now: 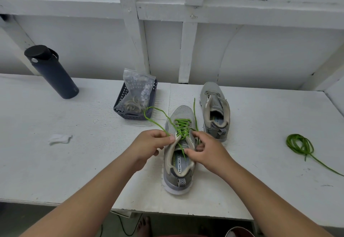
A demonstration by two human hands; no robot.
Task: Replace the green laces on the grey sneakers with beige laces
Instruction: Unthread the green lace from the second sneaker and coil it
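A grey sneaker [178, 162] stands in the middle of the white table, toe pointing away, with a green lace [181, 125] threaded through its eyelets. My left hand [149, 144] pinches the lace's left strand at the upper left eyelet; that strand loops out toward the basket. My right hand [204, 151] pinches the lace at the sneaker's right collar. A second grey sneaker [215, 110] stands behind to the right with no lace in it. A pulled-out green lace [299, 145] lies coiled at the far right. Beige laces [133, 105] show inside a clear bag in the basket.
A dark plastic basket [130, 114] holds the clear bag, left of the sneakers. A dark bottle [50, 71] stands at the back left. White paper scraps [59, 139] lie on the left. A white wall rises behind the table [74, 162]; its front edge is near my arms.
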